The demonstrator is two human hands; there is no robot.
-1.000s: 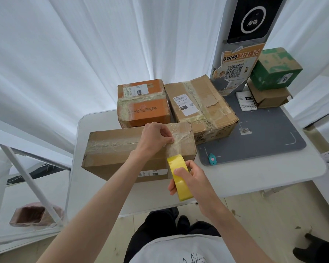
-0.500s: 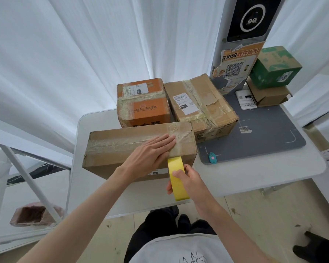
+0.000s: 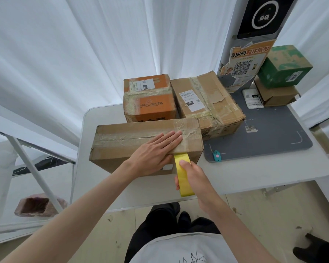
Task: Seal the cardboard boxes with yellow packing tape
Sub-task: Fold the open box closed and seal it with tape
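The left hand (image 3: 156, 150) lies flat on the long box (image 3: 122, 141). The right hand (image 3: 193, 174) grips the yellow tape roll (image 3: 182, 176). The tape looks light and sticky; hold the roll's sides.

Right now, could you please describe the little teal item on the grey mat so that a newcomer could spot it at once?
Start at the white table and find the dark grey mat covering its right part. At the mat's near left corner, just right of the long brown box under the left hand, lies the small teal item. It is the only bright blue-green thing there, far smaller than any box.
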